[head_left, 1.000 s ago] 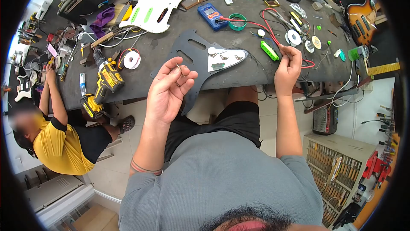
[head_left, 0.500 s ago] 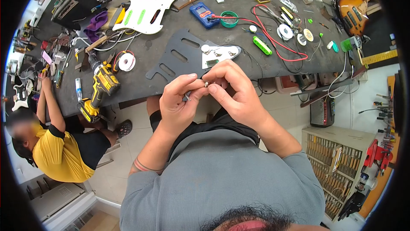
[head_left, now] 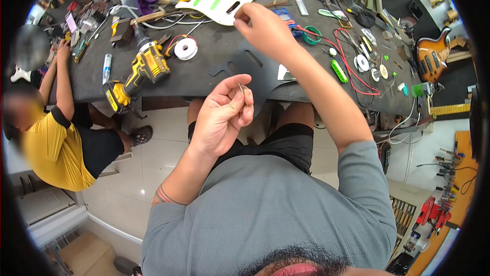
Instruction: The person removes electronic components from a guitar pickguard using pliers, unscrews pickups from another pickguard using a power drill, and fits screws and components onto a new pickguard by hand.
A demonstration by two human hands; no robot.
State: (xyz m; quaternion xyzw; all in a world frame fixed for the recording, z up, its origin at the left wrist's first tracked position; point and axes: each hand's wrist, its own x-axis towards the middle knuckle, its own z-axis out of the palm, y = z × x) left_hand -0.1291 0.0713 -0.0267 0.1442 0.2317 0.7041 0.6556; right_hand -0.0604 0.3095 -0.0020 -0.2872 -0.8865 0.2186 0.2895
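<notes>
In front of my chest, my left hand (head_left: 227, 115) is closed, pinching a small thin metal piece (head_left: 240, 88) between thumb and fingers; its exact kind is too small to tell. My right hand (head_left: 263, 28) reaches over the bench with its fingertips pinched together beside the white pickguard (head_left: 217, 1). Whatever those fingers hold, if anything, is hidden. Under my right forearm lies a black pickguard (head_left: 248, 67), largely covered by the arm. A white plate (head_left: 284, 73) with metal parts peeks out beside that forearm.
A yellow cordless drill (head_left: 145, 69) and a solder spool (head_left: 186, 49) lie on the left of the dark bench (head_left: 196, 77). A green pickup cover (head_left: 339, 71) and red cable (head_left: 352, 61) are right. Another person in a yellow shirt (head_left: 56, 146) works at far left.
My hands have parted. The right hand has moved up and forward across the bench towards the white pickguard, while the left keeps a small metal piece. The view has shifted left.
</notes>
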